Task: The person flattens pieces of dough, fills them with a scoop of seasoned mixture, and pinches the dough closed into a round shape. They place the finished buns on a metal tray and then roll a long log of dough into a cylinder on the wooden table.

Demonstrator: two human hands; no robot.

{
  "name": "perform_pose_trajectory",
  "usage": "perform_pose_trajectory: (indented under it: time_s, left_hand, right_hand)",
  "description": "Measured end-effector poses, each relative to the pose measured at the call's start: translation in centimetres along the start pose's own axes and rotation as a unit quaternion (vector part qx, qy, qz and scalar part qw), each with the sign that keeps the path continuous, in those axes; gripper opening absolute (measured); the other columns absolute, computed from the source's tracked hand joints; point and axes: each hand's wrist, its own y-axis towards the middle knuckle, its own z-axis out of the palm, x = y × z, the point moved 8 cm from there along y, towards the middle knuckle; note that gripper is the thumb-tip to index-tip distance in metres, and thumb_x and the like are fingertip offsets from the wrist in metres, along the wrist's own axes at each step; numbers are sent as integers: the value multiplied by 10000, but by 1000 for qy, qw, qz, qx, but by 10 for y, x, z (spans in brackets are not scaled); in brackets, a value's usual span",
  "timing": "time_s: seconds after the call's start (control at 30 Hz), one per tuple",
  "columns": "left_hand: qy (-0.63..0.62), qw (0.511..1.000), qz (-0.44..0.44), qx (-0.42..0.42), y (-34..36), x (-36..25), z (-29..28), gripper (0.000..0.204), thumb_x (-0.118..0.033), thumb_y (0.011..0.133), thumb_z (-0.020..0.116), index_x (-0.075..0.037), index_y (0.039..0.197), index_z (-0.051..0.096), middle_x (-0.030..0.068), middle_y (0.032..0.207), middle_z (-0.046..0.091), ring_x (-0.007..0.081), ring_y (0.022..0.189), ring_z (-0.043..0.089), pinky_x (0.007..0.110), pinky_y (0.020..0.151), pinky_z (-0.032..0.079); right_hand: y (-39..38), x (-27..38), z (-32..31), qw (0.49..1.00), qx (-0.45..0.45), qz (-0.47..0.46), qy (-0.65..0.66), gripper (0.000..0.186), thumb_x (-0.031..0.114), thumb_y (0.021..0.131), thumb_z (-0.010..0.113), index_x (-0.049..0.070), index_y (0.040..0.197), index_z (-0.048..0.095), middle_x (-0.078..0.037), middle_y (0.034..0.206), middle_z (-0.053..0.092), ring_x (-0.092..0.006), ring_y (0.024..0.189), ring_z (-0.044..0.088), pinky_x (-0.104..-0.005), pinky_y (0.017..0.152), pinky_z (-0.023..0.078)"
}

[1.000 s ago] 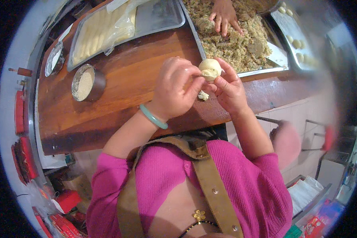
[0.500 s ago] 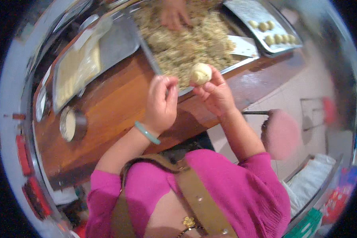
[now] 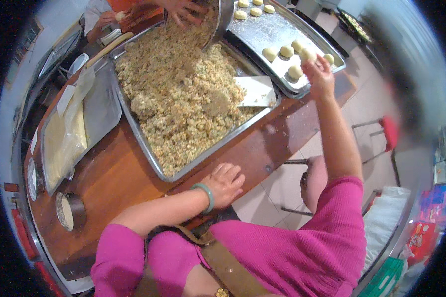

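Note:
My right hand (image 3: 320,76) reaches over the near end of a metal tray (image 3: 302,89) at the far right, its fingertips closed on a pale round dough ball (image 3: 307,54). Several other dough balls (image 3: 287,51) sit around it on the tray. Flatter dough pieces (image 3: 255,11) lie at the tray's far end. My left hand (image 3: 226,184), with a green bangle at the wrist, rests near the table's front edge, fingers loosely bent and holding nothing. Beyond it is a large metal pan (image 3: 159,173) of crumbly filling (image 3: 183,114), with a white scraper (image 3: 256,91) in its right corner.
On the left, a second tray (image 3: 102,110) carries a pale dough slab (image 3: 67,141) partly under plastic. Near it stands a small cup (image 3: 73,210) of pale contents. Another person's hand (image 3: 186,10) is over the filling beside a metal bowl (image 3: 222,22). A red stool (image 3: 389,132) stands right.
My right hand has carried the dough ball right and away to the tray. My left hand has dropped to the table's front edge. The view has shifted, and a metal bowl now shows over the pan.

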Motion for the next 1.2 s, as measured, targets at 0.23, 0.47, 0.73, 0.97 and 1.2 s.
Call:
perform_pose_trajectory:
  time_s: [0.23, 0.47, 0.73, 0.97, 1.2]
  left_hand:
    - [8, 999, 41, -17, 0, 5, 4, 345, -241, 695, 608, -62, 972, 509, 133, 1017, 448, 312, 962, 452, 470, 863, 371]
    - [0, 997, 67, 30, 7, 7, 3, 217, -171, 669, 515, -62, 856, 502, 108, 902, 474, 278, 912, 474, 416, 795, 391]
    - [-3, 1000, 24, -9, -1, 5, 2, 290, -205, 709, 585, -58, 950, 517, 150, 1021, 452, 317, 982, 449, 485, 871, 368]
    - [-19, 997, 34, -69, 5, -3, -2, 206, -176, 729, 545, -41, 883, 529, 165, 1031, 475, 335, 982, 458, 441, 852, 391]
    - [-63, 994, -84, 26, -38, -8, -12, 179, -136, 716, 508, -28, 829, 596, 170, 1012, 513, 327, 972, 486, 404, 830, 417]
  right_hand:
    - [171, 26, -45, 679, -78, -220, -696, 380, 142, 745, 632, 142, 1111, 531, -110, 1065, 569, -245, 912, 572, -321, 781, 453]
    - [230, -67, -71, 658, 35, 124, -742, 399, 198, 803, 528, 152, 1195, 466, -148, 1173, 505, -261, 1108, 463, -345, 893, 389]
    - [214, 18, -18, 787, 6, -167, -594, 444, 118, 788, 532, 116, 1222, 435, -127, 1177, 516, -239, 1100, 484, -321, 911, 378]
    - [7, 23, 111, 822, 245, -146, -493, 307, 71, 778, 596, 96, 1082, 557, -80, 1085, 566, -210, 997, 530, -322, 863, 408]
    - [-235, 10, 244, 696, 500, -287, -428, 235, 8, 703, 629, 40, 933, 596, -122, 989, 585, -278, 941, 554, -330, 811, 441]
